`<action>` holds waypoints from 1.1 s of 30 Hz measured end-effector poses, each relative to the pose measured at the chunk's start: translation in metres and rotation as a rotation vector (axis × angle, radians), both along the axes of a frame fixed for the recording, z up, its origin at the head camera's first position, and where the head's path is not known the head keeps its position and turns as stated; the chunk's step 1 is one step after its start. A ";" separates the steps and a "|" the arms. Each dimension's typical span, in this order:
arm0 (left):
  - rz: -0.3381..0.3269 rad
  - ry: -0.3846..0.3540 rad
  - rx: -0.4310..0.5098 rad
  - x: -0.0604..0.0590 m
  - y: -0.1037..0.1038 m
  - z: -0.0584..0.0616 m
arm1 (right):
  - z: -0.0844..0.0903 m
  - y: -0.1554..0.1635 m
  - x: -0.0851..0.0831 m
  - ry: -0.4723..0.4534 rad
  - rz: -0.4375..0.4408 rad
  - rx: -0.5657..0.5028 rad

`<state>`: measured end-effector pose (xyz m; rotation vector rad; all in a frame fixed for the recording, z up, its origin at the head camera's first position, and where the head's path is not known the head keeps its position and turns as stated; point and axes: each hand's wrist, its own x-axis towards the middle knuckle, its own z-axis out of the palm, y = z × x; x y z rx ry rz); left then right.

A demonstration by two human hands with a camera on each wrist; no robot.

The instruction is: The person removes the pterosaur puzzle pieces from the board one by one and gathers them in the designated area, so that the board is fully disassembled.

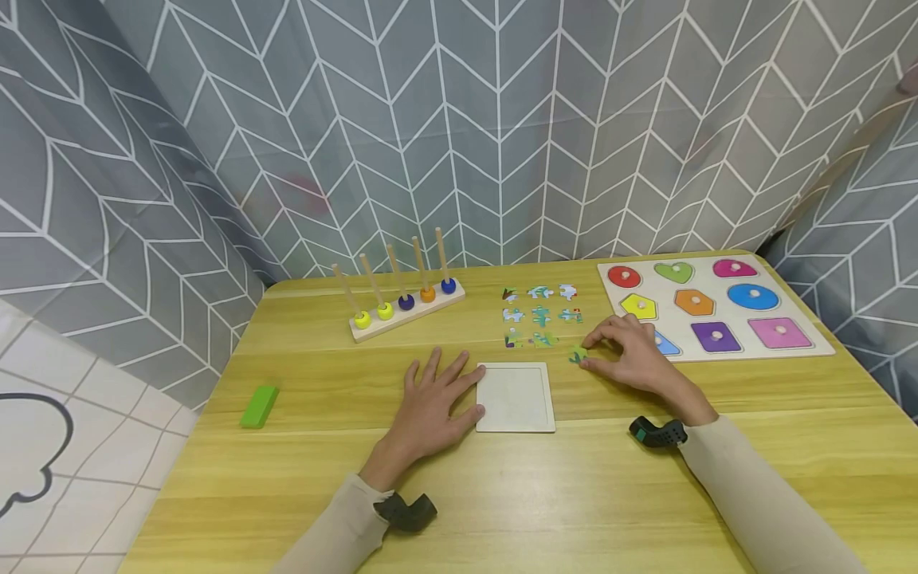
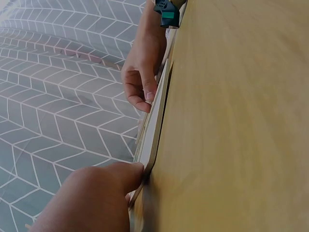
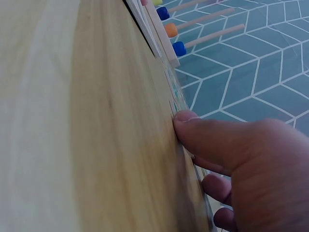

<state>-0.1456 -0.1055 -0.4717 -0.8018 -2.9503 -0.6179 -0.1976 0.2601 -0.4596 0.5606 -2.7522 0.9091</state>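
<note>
On the yellow bench [image 1: 574,478] lies a white puzzle tray [image 1: 515,396] — the left hand [image 1: 430,402] rests flat beside it, grip spread, thumb touching its left edge. Just right of the tray's far corner, the right hand [image 1: 631,355] pinches a green puzzle piece [image 1: 578,355] against the bench.

front: bare table [image 1: 502,494] | back: puzzle pieces [image 1: 541,316], peg rack [image 1: 405,307]

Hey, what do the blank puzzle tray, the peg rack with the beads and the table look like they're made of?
Puzzle tray: pale thin board, likely plywood or card, matt; its thin flat edge shows in the left wrist view.
Peg rack: bare light wood with dowel pegs; the beads look glossy painted.
Table: yellowish wood-grain top, smooth; solid wood or laminate, hard to tell.
</note>
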 end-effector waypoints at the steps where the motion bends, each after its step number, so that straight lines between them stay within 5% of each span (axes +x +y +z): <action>1: 0.001 0.001 -0.001 0.000 0.000 0.000 | 0.000 0.000 0.000 0.003 -0.002 0.000; 33: -0.006 0.007 0.008 -0.002 -0.001 0.000 | -0.009 -0.010 -0.005 0.103 -0.137 0.013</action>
